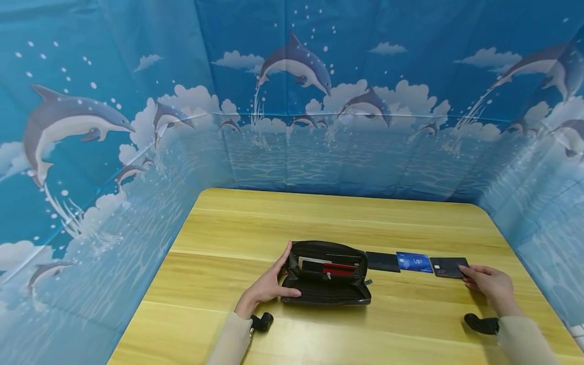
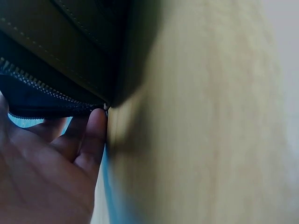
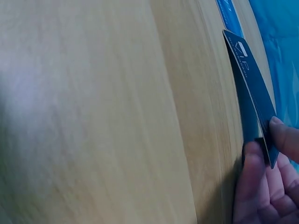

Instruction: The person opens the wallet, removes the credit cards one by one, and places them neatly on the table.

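A black wallet [image 1: 326, 274] showing red card edges is lying on a yellow wood-grain table [image 1: 274, 223], beside dark and blue cards [image 1: 414, 262], before a dolphin-patterned blue backdrop [image 1: 137, 101].

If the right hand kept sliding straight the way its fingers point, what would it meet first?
The right hand already pinches the dark rectangular card at its near corner. Going on leftward along the row, it would probably meet the blue VIP card next; the gap looks slim.

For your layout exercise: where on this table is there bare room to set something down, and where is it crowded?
Free: the table's far half, behind the wallet and the card row; also the left strip, and the near edge between the hands. Crowded: the middle band, where the left hand holds the wallet, then black card, blue card, and dark card pinched by the right hand.
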